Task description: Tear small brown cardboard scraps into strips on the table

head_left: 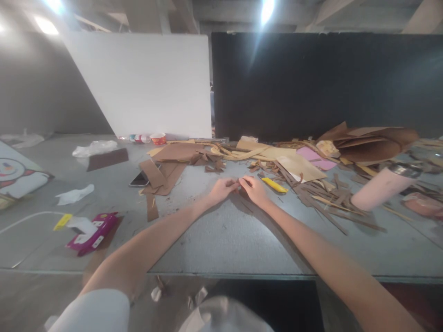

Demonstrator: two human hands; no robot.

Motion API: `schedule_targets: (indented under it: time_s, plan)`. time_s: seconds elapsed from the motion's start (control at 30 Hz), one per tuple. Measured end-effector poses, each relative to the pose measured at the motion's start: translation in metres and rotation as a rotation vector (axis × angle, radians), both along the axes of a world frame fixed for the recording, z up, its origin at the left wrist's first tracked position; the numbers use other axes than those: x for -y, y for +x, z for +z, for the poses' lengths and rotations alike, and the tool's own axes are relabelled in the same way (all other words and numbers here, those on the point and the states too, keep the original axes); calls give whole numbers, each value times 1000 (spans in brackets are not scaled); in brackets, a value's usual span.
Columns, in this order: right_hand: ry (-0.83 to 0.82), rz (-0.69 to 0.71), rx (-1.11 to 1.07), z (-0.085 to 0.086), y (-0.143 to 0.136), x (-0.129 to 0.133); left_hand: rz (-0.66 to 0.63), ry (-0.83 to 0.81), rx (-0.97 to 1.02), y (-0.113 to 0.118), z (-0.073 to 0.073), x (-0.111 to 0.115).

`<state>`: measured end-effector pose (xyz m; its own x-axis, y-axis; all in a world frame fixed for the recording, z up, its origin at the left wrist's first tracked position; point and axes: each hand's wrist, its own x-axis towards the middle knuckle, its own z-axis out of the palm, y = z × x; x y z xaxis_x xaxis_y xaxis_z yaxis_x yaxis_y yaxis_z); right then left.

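Note:
My left hand (223, 190) and my right hand (254, 190) meet above the grey table (221, 240), fingertips pinched close together. Between them is a small brown piece (237, 188), too small to make out well; both hands seem closed on it. Just right of my right hand lies a yellow cutter (274, 185). Small brown scraps (215, 166) lie behind the hands, and a heap of brown strips (325, 203) spreads to the right.
At the left are a purple power strip (93, 234), a phone (140, 179) under brown pieces and a crumpled tissue (75, 195). A pink bottle (384, 186) lies at the right. Brown sheets (374, 143) and a white panel (148, 83) are at the back.

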<state>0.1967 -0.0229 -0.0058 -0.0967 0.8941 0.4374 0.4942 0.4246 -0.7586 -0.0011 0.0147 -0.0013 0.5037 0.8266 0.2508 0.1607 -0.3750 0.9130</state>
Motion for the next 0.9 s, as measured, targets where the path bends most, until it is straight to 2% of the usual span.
schedule_targets:
  time_s: [0.13, 0.27, 0.37, 0.43, 0.53, 0.77, 0.9]
  plan:
    - [0, 1, 4, 0, -1, 0, -23, -19, 19, 0, 2, 2]
    - [15, -44, -67, 3, 8, -4, -27, -17, -1, 2, -3, -1]
    - [90, -191, -157, 5, 27, -12, -30, -24, -16, 3, -10, -5]
    - [180, -327, -105, 5, 42, -18, -25, -26, -20, 4, -14, -7]
    - [243, -404, 25, 1, 56, -23, -13, -21, -29, 3, -16, -8]
    - [195, -214, 249, -9, 48, -27, 15, -16, -33, 3, -16, -7]
    - [134, -190, 325, -15, 44, -27, 19, 0, -53, 3, -17, -7]
